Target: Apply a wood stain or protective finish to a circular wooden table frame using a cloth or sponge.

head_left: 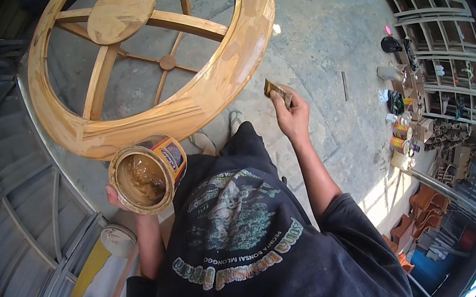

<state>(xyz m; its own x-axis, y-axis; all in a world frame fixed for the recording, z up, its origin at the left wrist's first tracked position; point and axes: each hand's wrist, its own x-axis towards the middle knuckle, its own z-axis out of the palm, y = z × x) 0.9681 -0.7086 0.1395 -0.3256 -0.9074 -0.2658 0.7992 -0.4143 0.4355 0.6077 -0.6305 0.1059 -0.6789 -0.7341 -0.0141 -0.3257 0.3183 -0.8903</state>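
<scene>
My left hand (114,197) grips a round tin (174,150) from its outer side, and most of its fingers are hidden behind it. The tin is tilted toward me, with brown paste (146,180) smeared over its inside. Out to the right, my right hand (293,112) pinches a small, flat, stained scraper (278,91) by its lower end, its dark edge pointing up and left. Ahead of me stands a round wooden table frame (243,47) with spokes, a central disc (121,13) and paler patches along its ring. The scraper is apart from the ring.
Wooden racks (438,35) stand along the far right. Cans (400,131), boxes and bags line the floor before them. A thin strip (344,86) lies on the concrete floor (325,37). Metal sheeting (0,171) closes the left side, with a white bucket (118,239) and a board nearby.
</scene>
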